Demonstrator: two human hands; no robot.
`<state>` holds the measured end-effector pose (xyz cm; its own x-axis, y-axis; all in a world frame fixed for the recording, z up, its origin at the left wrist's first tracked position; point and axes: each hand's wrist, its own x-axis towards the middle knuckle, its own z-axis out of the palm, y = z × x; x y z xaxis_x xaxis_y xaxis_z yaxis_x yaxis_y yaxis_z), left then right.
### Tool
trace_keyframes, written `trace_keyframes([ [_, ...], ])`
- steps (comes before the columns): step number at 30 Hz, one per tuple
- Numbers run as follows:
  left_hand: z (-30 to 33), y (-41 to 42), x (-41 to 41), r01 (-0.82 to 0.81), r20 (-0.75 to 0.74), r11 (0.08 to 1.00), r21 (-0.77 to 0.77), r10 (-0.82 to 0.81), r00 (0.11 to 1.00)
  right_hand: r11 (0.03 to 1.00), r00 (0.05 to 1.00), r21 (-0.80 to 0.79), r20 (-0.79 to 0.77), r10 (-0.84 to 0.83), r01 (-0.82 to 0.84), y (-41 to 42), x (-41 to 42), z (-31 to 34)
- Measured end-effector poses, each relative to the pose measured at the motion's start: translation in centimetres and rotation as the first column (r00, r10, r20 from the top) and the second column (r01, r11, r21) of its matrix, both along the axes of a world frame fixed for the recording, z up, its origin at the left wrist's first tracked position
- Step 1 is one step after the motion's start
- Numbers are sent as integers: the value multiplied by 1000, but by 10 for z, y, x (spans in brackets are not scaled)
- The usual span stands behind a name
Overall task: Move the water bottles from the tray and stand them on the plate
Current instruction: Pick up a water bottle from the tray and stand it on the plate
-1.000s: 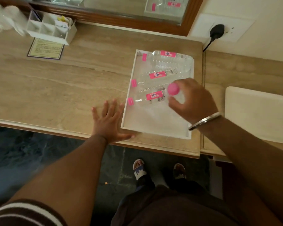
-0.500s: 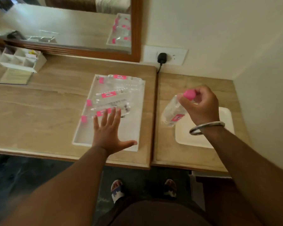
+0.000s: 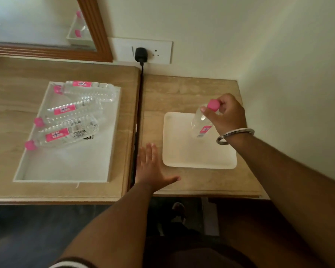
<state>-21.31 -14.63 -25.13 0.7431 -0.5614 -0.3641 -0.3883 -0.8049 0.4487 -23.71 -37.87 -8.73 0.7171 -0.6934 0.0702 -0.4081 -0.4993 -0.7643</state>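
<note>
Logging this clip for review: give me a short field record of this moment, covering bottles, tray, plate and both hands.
bottles on tray: three, all lying on their sides, pink caps toward the left
tray: white, on the left counter
bottle in hand: roughly upright over the plate, gripped near its pink cap
plate: white, square, no bottle standing free on it
right hand: holding the bottle
left hand: open, flat, beside the plate

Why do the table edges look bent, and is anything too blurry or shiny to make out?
Head view: the wide-angle lens bows the desk edges and wall lines; the clear bottle in the right hand nearly melts into the white plate; the left hand is soft-edged; the floor below is dark; labels on the tray bottles are unreadable.
</note>
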Motion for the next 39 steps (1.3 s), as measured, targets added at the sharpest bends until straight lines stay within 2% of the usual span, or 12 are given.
trace_keyframes([
  [7, -24, -9, 14, 92, 106, 994, 55, -97, 990, 997, 997, 25, 12, -71, 71, 5, 5, -34],
  [15, -37, -8, 17, 134, 142, 989, 68, -142, 980, 986, 983, -4, 73, -169, 169, 13, 23, -47],
  [26, -34, -10, 17, 139, 130, 983, 123, -155, 979, 991, 986, 1, 104, -133, 134, 5, 16, -53],
  [31, -23, -7, 19, 171, 131, 964, 202, -200, 971, 983, 985, 100, 57, -161, 155, 9, -1, -54],
  [34, -14, 7, 19, 269, 158, 926, 265, -317, 935, 932, 941, 144, 11, -338, 333, 32, -18, -67],
  [36, -5, 19, 19, 287, 179, 919, 269, -341, 923, 891, 911, 186, -81, -405, 413, 62, -27, -78],
  [37, 0, 25, 20, 292, 189, 917, 271, -348, 918, 902, 917, 174, -132, -376, 395, 80, -30, -84],
  [39, 14, 42, 25, 306, 221, 910, 281, -372, 902, 960, 957, 137, -191, -218, 246, 117, -30, -92],
])
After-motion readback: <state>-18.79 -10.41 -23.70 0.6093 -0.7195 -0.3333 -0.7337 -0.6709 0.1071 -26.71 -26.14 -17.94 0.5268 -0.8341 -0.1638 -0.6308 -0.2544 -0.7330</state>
